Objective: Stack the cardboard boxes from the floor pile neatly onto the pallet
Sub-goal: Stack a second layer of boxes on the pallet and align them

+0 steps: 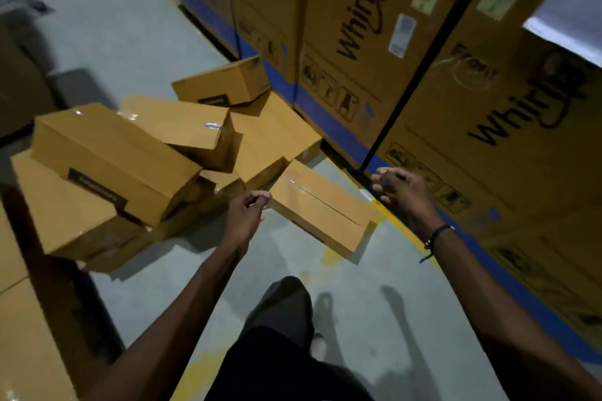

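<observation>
The nearest cardboard box (321,205) lies flat on the floor (374,296), a little apart from the jumbled floor pile (136,153) to its left, its taped seam facing up. The left hand (246,215) hangs at the box's near left corner with fingers loosely curled and holding nothing; whether it touches the cardboard I cannot tell. The right hand (399,189) hovers past the box's right end, fingers relaxed, also holding nothing. This looks like the reach for a pick-up. Next, both hands need to close on opposite ends and lift it level. Tall printed cartons (374,42) stand behind; the pallet is not clearly visible
</observation>
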A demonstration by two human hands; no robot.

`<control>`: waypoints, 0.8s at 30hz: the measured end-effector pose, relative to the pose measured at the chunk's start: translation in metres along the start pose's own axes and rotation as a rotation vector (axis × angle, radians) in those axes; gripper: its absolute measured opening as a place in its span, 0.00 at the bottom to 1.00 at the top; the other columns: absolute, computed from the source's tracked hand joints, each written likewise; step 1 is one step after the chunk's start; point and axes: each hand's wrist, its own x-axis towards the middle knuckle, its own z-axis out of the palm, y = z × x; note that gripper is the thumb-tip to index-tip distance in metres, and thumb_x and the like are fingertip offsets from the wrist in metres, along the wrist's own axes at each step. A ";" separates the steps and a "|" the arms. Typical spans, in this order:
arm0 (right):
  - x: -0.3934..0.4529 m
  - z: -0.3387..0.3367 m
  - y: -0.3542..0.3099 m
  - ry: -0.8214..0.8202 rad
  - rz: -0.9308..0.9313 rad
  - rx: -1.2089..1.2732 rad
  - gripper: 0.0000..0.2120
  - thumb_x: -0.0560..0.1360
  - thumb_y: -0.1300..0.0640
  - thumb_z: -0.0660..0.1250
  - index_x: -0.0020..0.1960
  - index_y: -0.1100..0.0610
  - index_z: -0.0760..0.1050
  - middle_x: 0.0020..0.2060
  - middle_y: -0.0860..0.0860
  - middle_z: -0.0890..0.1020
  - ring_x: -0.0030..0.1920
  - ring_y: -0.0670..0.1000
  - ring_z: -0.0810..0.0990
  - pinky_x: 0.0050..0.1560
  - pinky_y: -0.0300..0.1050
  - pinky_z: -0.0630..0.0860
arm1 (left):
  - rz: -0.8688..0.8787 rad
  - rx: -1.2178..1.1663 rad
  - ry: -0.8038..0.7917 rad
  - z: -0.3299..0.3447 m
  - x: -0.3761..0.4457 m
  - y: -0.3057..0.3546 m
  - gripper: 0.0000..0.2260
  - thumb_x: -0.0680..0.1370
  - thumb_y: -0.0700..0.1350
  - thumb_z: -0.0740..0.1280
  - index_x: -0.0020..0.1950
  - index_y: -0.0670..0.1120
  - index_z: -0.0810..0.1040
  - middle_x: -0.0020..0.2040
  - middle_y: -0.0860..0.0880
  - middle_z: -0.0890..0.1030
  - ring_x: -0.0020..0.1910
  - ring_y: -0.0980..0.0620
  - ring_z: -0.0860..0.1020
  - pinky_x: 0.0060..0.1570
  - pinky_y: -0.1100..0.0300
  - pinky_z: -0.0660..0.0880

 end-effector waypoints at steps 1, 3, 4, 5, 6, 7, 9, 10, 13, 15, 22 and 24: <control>0.022 0.001 -0.004 -0.031 -0.004 -0.026 0.12 0.83 0.52 0.66 0.62 0.56 0.80 0.56 0.52 0.86 0.55 0.52 0.85 0.51 0.51 0.81 | -0.009 0.005 0.027 0.007 0.009 -0.002 0.07 0.83 0.49 0.67 0.56 0.49 0.83 0.57 0.52 0.85 0.57 0.54 0.83 0.59 0.51 0.80; 0.073 0.006 -0.008 -0.093 -0.009 -0.070 0.12 0.83 0.53 0.66 0.61 0.57 0.81 0.55 0.51 0.86 0.55 0.53 0.85 0.52 0.51 0.82 | -0.027 0.017 0.083 0.024 0.032 -0.009 0.08 0.83 0.49 0.67 0.55 0.48 0.84 0.54 0.53 0.86 0.56 0.55 0.83 0.57 0.51 0.80; 0.101 0.011 -0.008 -0.127 -0.012 -0.093 0.11 0.83 0.53 0.66 0.61 0.57 0.81 0.55 0.51 0.86 0.56 0.53 0.85 0.51 0.51 0.82 | -0.041 0.014 0.120 0.032 0.046 -0.013 0.08 0.83 0.50 0.68 0.54 0.48 0.84 0.52 0.53 0.86 0.55 0.55 0.83 0.56 0.51 0.80; 0.128 0.016 -0.006 -0.161 -0.011 -0.114 0.11 0.83 0.53 0.67 0.62 0.57 0.81 0.54 0.51 0.86 0.56 0.54 0.85 0.51 0.51 0.82 | -0.055 0.011 0.153 0.040 0.061 -0.019 0.09 0.82 0.52 0.68 0.53 0.48 0.84 0.50 0.53 0.86 0.54 0.54 0.83 0.55 0.51 0.80; 0.153 0.020 -0.002 -0.193 -0.007 -0.136 0.11 0.83 0.53 0.67 0.62 0.56 0.81 0.55 0.51 0.86 0.56 0.53 0.85 0.53 0.51 0.82 | -0.072 0.016 0.181 0.048 0.075 -0.027 0.09 0.82 0.52 0.68 0.52 0.49 0.84 0.50 0.53 0.86 0.54 0.53 0.83 0.55 0.50 0.80; 0.177 0.025 0.004 -0.224 -0.004 -0.155 0.11 0.83 0.53 0.68 0.62 0.56 0.81 0.56 0.52 0.85 0.56 0.52 0.84 0.54 0.52 0.82 | -0.094 0.026 0.205 0.055 0.089 -0.035 0.09 0.82 0.52 0.68 0.52 0.50 0.84 0.50 0.53 0.86 0.53 0.53 0.83 0.56 0.50 0.80; 0.223 0.031 0.016 -0.282 0.002 -0.196 0.12 0.82 0.52 0.69 0.64 0.55 0.80 0.59 0.52 0.83 0.58 0.51 0.83 0.56 0.52 0.81 | -0.156 0.032 0.259 0.071 0.119 -0.050 0.08 0.82 0.52 0.68 0.51 0.51 0.84 0.49 0.53 0.86 0.53 0.53 0.83 0.58 0.48 0.80; 0.245 0.034 0.023 -0.307 0.002 -0.213 0.14 0.82 0.51 0.69 0.66 0.55 0.79 0.61 0.52 0.82 0.59 0.51 0.83 0.57 0.52 0.80 | -0.187 0.028 0.283 0.079 0.132 -0.059 0.08 0.82 0.52 0.68 0.51 0.51 0.84 0.49 0.53 0.86 0.53 0.53 0.83 0.58 0.47 0.80; 0.306 0.041 0.044 -0.364 0.001 -0.259 0.18 0.82 0.51 0.68 0.70 0.56 0.76 0.64 0.52 0.80 0.62 0.52 0.81 0.61 0.54 0.79 | -0.286 0.014 0.329 0.104 0.169 -0.076 0.08 0.81 0.51 0.68 0.51 0.49 0.84 0.50 0.52 0.85 0.53 0.52 0.83 0.58 0.47 0.79; 0.340 0.042 0.058 -0.382 -0.005 -0.315 0.20 0.82 0.51 0.68 0.73 0.57 0.74 0.66 0.54 0.78 0.64 0.54 0.79 0.62 0.53 0.78 | -0.342 0.008 0.352 0.122 0.191 -0.090 0.07 0.81 0.50 0.68 0.51 0.48 0.83 0.50 0.52 0.84 0.53 0.52 0.82 0.57 0.48 0.79; 0.453 0.045 0.148 -0.450 0.027 -0.502 0.23 0.80 0.48 0.70 0.73 0.52 0.73 0.70 0.54 0.76 0.69 0.57 0.75 0.69 0.60 0.73 | -0.503 -0.057 0.402 0.187 0.264 -0.175 0.07 0.79 0.52 0.69 0.51 0.48 0.79 0.50 0.51 0.82 0.51 0.50 0.79 0.55 0.52 0.78; 0.485 0.048 0.190 -0.469 0.034 -0.542 0.23 0.80 0.48 0.71 0.72 0.53 0.73 0.71 0.54 0.76 0.70 0.56 0.74 0.70 0.59 0.73 | -0.551 -0.083 0.416 0.206 0.286 -0.214 0.11 0.79 0.54 0.70 0.55 0.48 0.78 0.52 0.51 0.81 0.53 0.51 0.79 0.59 0.49 0.78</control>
